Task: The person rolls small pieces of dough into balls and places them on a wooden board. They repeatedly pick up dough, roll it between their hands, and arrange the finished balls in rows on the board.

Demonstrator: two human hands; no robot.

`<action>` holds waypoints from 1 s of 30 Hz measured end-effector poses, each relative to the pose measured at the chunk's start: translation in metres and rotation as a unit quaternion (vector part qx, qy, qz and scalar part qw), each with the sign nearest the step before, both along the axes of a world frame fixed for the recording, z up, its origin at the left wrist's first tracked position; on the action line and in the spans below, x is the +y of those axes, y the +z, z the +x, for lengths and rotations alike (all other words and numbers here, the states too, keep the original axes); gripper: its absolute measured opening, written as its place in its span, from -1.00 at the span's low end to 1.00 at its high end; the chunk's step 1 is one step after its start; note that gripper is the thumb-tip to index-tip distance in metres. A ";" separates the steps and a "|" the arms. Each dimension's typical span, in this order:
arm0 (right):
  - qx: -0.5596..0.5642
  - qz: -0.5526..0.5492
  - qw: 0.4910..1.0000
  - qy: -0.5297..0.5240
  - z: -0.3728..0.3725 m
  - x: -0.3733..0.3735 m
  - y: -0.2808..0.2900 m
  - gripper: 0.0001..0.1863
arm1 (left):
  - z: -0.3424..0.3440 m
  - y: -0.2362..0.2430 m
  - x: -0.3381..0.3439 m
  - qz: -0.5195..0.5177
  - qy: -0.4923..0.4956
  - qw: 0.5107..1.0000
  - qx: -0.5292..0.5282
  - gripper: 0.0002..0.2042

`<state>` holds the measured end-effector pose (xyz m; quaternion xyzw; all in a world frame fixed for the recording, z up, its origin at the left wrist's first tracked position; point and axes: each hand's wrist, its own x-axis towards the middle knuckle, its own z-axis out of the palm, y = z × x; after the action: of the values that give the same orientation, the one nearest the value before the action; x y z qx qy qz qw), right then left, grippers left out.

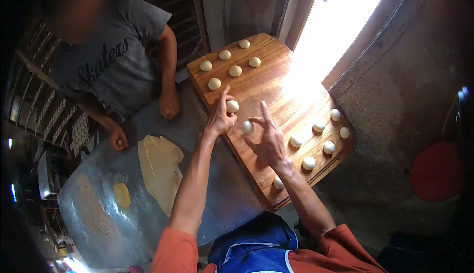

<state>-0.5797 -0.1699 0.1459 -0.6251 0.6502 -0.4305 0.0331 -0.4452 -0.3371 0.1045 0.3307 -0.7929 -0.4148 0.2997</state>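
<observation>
My left hand (219, 117) is curled round a pale dough ball (232, 106), its index finger stretched out past the ball. This hand is over the left edge of a wooden board (276, 95). To its right, my right hand (270, 142) has a second dough ball (248, 127), slightly blurred, between its thumb and fingers, with the index finger pointing away. Whether either ball touches the board is unclear. Several dough balls (235, 71) sit spaced apart at the board's far end. More dough balls (309, 163) are at its near right, one partly behind my right forearm.
A grey metal table (148, 228) carries a flattened dough sheet (160, 169), a yellow lump (121, 195) and scattered flour (94, 209). Across it stands a person in a grey shirt (111, 60), hands near the table edge. A red round object (437, 170) is at the right.
</observation>
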 end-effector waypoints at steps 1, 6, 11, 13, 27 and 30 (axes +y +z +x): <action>0.061 0.072 0.995 -0.037 -0.001 0.006 -0.010 0.34 | 0.005 0.003 0.011 -0.117 0.040 0.992 -0.022 -0.08; -0.105 0.026 0.994 0.018 0.015 0.085 -0.003 0.34 | 0.159 0.032 0.136 -0.085 0.250 0.964 0.041 -0.19; -0.188 0.104 0.972 0.095 0.067 0.158 -0.018 0.23 | 0.339 0.012 0.300 0.104 0.362 0.907 -0.188 -0.08; -0.200 0.148 0.956 0.156 0.087 0.168 -0.021 0.16 | 0.354 -0.012 0.349 0.111 0.357 0.910 -0.180 0.03; -0.579 0.503 0.574 0.288 0.240 0.125 -0.103 -0.56 | 0.306 -0.036 0.289 -0.114 0.411 0.900 -0.089 -0.69; -0.724 0.508 0.413 0.220 0.289 0.110 -0.089 -0.54 | 0.288 -0.001 0.331 -0.107 0.394 0.900 -0.152 -0.67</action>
<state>-0.2910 -0.0597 0.0565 -0.0727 0.3255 -0.2927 0.8962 -0.1577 -0.0063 0.1035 0.6412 -0.6734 -0.1196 0.3480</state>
